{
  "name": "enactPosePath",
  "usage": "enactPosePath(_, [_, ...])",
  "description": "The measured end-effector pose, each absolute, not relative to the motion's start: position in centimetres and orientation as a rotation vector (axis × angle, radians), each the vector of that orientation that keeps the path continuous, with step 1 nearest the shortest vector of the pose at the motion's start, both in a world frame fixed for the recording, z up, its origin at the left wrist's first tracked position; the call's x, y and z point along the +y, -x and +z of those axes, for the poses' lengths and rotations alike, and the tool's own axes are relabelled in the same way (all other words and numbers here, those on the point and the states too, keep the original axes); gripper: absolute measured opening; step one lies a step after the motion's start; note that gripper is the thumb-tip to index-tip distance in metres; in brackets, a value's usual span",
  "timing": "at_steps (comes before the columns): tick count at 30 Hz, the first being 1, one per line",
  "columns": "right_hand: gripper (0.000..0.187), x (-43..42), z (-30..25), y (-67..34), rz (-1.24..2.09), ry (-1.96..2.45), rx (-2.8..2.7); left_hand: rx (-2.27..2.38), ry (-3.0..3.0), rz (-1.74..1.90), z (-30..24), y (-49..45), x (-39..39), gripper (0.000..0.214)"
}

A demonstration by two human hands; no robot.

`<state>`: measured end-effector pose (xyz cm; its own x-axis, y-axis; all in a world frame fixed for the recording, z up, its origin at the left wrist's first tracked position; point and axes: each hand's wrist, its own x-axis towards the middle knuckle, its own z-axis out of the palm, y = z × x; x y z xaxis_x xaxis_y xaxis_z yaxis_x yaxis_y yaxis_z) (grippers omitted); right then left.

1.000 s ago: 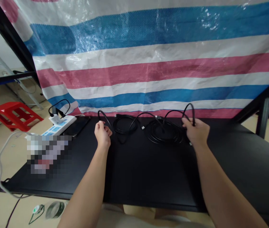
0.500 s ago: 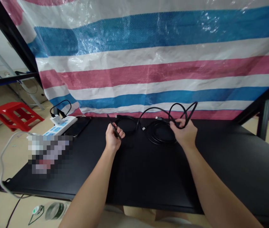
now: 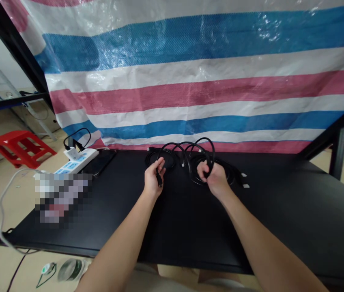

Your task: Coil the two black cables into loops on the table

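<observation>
A black cable (image 3: 194,142) runs in loose loops between my two hands, above the black tabletop. My left hand (image 3: 153,177) is closed on one end of it, with a dark connector pointing down from the fingers. Gathered loops of the same cable are gripped in my right hand (image 3: 213,177), closed around them. Behind my left hand lies a coiled black cable (image 3: 172,165). Beneath and beside my right hand rests another coil of black cable (image 3: 231,172), with pale plug ends (image 3: 245,186) showing at its right.
On the left of the black table (image 3: 178,227) are a white power strip (image 3: 82,159) with plugs in it and a black phone (image 3: 100,162). A striped plastic sheet (image 3: 190,93) hangs behind. A red stool (image 3: 22,148) and a glass jar (image 3: 71,269) stand lower down.
My right hand has moved left and slightly down with its cable loops, closer to my left hand. The left hand has shifted right and turned. Pale plug ends at the right now show.
</observation>
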<state>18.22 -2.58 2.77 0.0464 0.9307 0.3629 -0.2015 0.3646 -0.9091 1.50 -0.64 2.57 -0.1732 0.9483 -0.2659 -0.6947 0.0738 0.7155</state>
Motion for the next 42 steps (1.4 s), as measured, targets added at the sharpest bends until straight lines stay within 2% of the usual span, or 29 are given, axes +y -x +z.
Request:
enactPosePath(2, [0.064,-3.2,2.5,-17.2,1.000,0.798,-1.293,0.948,-0.332,1.526,2.6,-2.0,-0.8,0.010])
enactPosePath(6, [0.038,-3.8,2.4,-16.1,0.961,0.852,-1.345,0.965,-0.281,1.553,2.7,-2.3,-1.1,0.014])
enactPosePath(8, [0.034,-3.9,2.3,-15.9,1.020,0.839,-1.326,0.920,-0.261,1.525,2.8,-2.4,-1.3,0.017])
enactPosePath(14, [0.048,-3.5,1.9,-15.6,1.375,0.777,-1.132,0.814,-0.242,1.525,2.8,-3.2,-1.9,0.028])
enactPosePath(19, [0.061,-2.8,2.8,-16.9,1.273,0.681,-0.941,0.907,-0.423,1.564,2.5,-3.3,-1.7,0.022])
enactPosePath(23, [0.074,-2.7,3.4,-18.5,1.246,0.665,-0.933,0.763,-0.546,1.441,2.3,-3.4,-2.3,0.030])
enactPosePath(28, [0.072,-2.6,3.0,-18.5,1.296,0.708,-0.932,0.618,-0.623,1.184,2.1,-4.0,-3.0,0.019])
enactPosePath(31, [0.066,-2.2,2.2,-17.5,1.332,0.797,-0.860,0.652,-0.530,1.225,2.1,-4.1,-2.9,0.012])
enactPosePath(36, [0.058,-1.6,1.4,-16.1,1.199,1.009,-0.704,0.721,-0.387,1.404,2.5,-3.7,-2.5,0.055])
enactPosePath(38, [0.057,-1.7,1.4,-16.0,1.154,1.033,-0.720,0.702,-0.388,1.383,2.7,-3.5,-2.5,0.048])
enactPosePath(41, [0.058,-2.0,1.7,-16.2,1.174,1.027,-0.810,0.670,-0.382,1.280,3.0,-3.2,-2.4,0.007])
enactPosePath(42, [0.057,-2.1,1.8,-16.2,1.196,1.019,-0.838,0.674,-0.371,1.253,3.1,-3.1,-2.4,0.008])
